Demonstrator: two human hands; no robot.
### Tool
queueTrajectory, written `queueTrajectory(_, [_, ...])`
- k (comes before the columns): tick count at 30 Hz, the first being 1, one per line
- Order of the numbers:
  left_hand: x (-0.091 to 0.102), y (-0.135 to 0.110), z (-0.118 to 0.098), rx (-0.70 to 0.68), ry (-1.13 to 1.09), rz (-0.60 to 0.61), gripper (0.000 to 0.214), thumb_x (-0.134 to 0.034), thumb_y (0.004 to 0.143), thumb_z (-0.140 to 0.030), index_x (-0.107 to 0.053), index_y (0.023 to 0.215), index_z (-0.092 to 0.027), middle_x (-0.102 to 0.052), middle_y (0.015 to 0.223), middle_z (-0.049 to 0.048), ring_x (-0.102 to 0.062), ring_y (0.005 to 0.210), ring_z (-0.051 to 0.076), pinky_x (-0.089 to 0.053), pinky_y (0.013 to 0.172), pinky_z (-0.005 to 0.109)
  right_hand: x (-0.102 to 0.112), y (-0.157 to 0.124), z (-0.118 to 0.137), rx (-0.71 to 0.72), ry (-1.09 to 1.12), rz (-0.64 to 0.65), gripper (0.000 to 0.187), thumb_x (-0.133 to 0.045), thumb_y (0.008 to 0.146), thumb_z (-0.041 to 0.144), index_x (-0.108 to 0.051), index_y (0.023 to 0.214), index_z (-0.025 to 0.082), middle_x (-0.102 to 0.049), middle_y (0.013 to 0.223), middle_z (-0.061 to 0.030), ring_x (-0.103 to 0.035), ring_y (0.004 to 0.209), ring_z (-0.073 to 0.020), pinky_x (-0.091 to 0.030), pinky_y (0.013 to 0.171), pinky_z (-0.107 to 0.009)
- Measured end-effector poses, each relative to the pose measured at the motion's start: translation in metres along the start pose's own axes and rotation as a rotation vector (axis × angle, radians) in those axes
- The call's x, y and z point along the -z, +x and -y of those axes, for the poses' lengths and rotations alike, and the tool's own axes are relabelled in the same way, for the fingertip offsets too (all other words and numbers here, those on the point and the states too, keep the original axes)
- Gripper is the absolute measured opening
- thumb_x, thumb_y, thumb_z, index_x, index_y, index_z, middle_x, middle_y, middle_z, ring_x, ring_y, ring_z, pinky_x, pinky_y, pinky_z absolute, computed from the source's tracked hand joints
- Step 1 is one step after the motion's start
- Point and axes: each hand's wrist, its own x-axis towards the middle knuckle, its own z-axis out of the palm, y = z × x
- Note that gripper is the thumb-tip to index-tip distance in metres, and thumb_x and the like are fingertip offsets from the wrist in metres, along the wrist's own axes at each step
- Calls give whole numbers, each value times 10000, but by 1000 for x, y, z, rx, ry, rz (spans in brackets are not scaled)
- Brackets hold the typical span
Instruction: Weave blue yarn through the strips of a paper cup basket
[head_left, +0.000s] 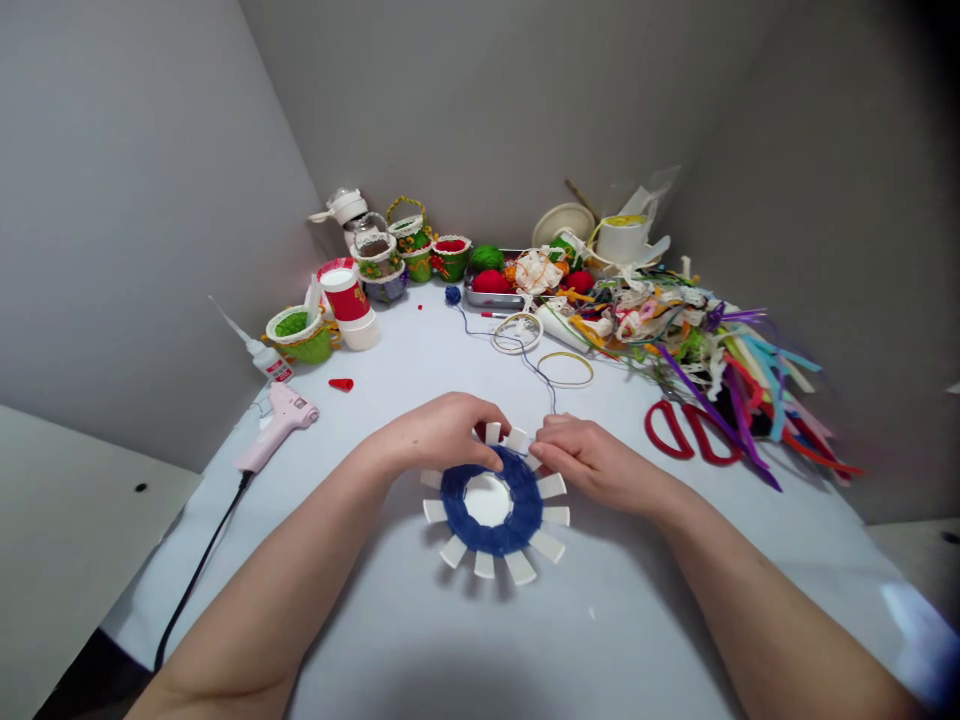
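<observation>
2 bare forearms enter over the near edge of the white table [420, 640]. From left: pink glue gun [276, 425], lying well apart; left hand [442, 432], fingers curled down onto the far rim of the cut cup [491, 505]. The cup lies flat mid-table, between both hands, with blue yarn [525, 360] woven through its splayed strips. Right hand [592, 462], fingertips pinched on the yarn at that rim; red scissors [686, 432].

Bright, even overhead light, soft shadows; wide-angle warping and blurred corners.

Paper cup [491, 505]: white strips w/ dark-blue yarn band. Scissors [686, 432]: red. Glue gun [277, 425]: pink. Bench [420, 620]: white. Ribbons [720, 350]: multicolour.
</observation>
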Motion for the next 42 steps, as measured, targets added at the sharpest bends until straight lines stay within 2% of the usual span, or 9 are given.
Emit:
queueTrajectory(3, [-6,5,2,-28,8,48,238,-651,710,-331,-692,893,-186,-646,738,-11,-533,658,119,-363,594,217,0,0,1,12,-12,5,402,-381,964,327,-639,701,166,-602,649,-22,-522,675,-136,-377,714,-276])
queueTrajectory(6, [-9,8,9,15,-54,28,191,-636,716,-312,-701,833,-176,-614,666,-28,-501,600,100,-343,557,210,0,0,2,-32,8,-19,441,-343,974,344,-656,721,164,-612,676,-37,-535,695,-147,-382,709,-280])
queueTrajectory(10, [-11,10,14,104,-167,-47,230,-635,711,-346,-700,839,-167,-610,667,-26,-497,590,99,-349,538,204,1,0,1,-116,50,-56,476,-295,983,356,-673,770,161,-618,745,-54,-556,731,-155,-395,723,-281])
queueTrajectory(14, [-12,9,13,72,-204,-63,237,-604,737,-362,-700,828,-166,-616,671,-24,-504,610,101,-355,556,204,1,0,0,-136,56,-69,480,-302,977,374,-671,756,160,-608,740,-53,-561,728,-159,-401,727,-281])
queueTrajectory(18, [-13,10,13,65,-196,-94,248,-581,752,-372,-698,814,-162,-630,696,-16,-528,653,113,-372,601,212,2,-1,-1,-172,73,-83,466,-314,969,405,-671,792,163,-624,781,-54,-566,756,-162,-409,730,-275])
queueTrajectory(25, [-11,12,19,148,-146,-170,298,-555,751,-417,-692,798,-156,-623,664,-5,-512,608,120,-345,554,225,11,-5,-6,-215,44,-170,411,-361,942,430,-641,798,166,-617,722,-18,-529,671,-141,-399,635,-254])
queueTrajectory(32, [-10,10,15,203,-79,-217,293,-555,745,-416,-691,761,-157,-620,622,1,-497,571,119,-328,535,236,12,-10,6,-106,-75,-337,278,-448,914,357,-609,775,177,-613,735,-46,-519,688,-155,-396,628,-274])
queueTrajectory(37, [-10,11,16,218,-79,-222,294,-552,742,-417,-687,743,-156,-610,615,0,-490,564,118,-327,535,239,12,-9,9,84,-193,-328,242,-421,925,277,-590,784,177,-572,692,-52,-487,700,-174,-376,683,-312])
queueTrajectory(42, [-6,11,20,258,-89,-241,306,-546,734,-418,-684,736,-144,-597,608,1,-469,545,114,-326,528,242,12,-8,3,68,-244,-284,326,-341,951,303,-596,794,176,-594,725,-71,-485,728,-193,-356,696,-330])
